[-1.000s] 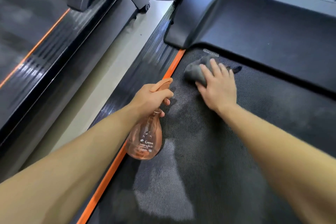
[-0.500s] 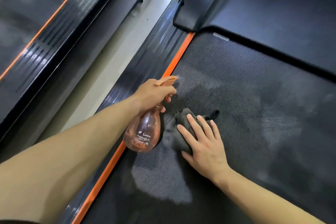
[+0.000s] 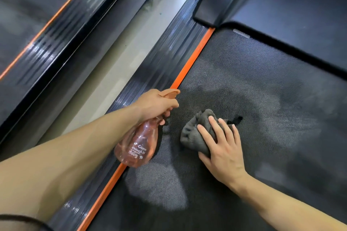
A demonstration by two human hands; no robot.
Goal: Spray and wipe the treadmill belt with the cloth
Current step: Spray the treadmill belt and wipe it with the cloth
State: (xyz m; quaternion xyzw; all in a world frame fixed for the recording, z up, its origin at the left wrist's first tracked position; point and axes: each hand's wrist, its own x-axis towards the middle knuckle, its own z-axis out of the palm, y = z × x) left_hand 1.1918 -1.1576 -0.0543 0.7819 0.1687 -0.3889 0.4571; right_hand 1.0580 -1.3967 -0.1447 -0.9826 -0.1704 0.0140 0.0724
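**Belt part-wiped, pale patches left**

Black textured treadmill belt (image 3: 262, 73): pale misted blotches with darker streaks between them. I judge it sprayed and only partly wiped.

Bunched grey cloth (image 3: 193, 137) lies on the belt, a little inward of the orange edge strip (image 3: 189, 65). Right hand (image 3: 223, 148) presses it down, fingers straight and spread on top.

Left hand (image 3: 154, 103), over the strip, is wrapped round the neck of a translucent pink plastic spray bottle (image 3: 137, 146), nozzle aimed inward.

Probably left to wipe: the pale patches beside the strip and those well away from it.
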